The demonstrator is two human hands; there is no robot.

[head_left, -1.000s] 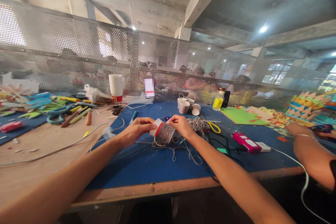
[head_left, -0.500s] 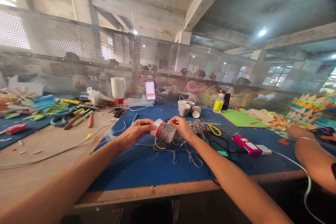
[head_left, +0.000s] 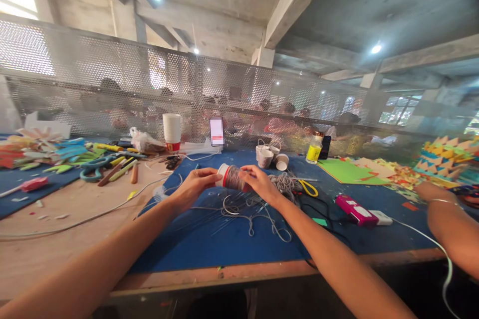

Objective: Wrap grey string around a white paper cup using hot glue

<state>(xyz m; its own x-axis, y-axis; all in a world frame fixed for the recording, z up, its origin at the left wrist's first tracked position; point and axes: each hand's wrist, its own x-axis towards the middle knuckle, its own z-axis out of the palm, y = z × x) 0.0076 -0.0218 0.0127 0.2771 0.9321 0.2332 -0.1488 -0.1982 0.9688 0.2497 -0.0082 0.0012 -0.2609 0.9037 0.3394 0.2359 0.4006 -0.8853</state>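
Note:
A paper cup (head_left: pixel 230 177) with a red band, wound round with grey string, lies on its side between both hands above the blue mat (head_left: pixel 209 239). My left hand (head_left: pixel 194 185) grips its rim end. The other end of the cup is under the fingers of my right hand (head_left: pixel 259 183). Loose grey string (head_left: pixel 247 209) trails from the cup onto the mat, and a bigger bundle of string (head_left: pixel 286 182) lies just past my right hand.
Small string-wrapped cups (head_left: pixel 268 155), a yellow bottle (head_left: pixel 314 149), yellow scissors (head_left: pixel 309 188) and a pink glue gun (head_left: pixel 354 209) with its cord lie to the right. A white cup stack (head_left: pixel 171 131) and tools (head_left: pixel 112 167) sit left. Another person's arm (head_left: pixel 449 224) rests at right. A perforated metal screen (head_left: pixel 112 84) closes the back.
Both hands lifted the string-wound cup slightly and turned it, and my right hand's fingers now cover more of it. The camera tilted up a little.

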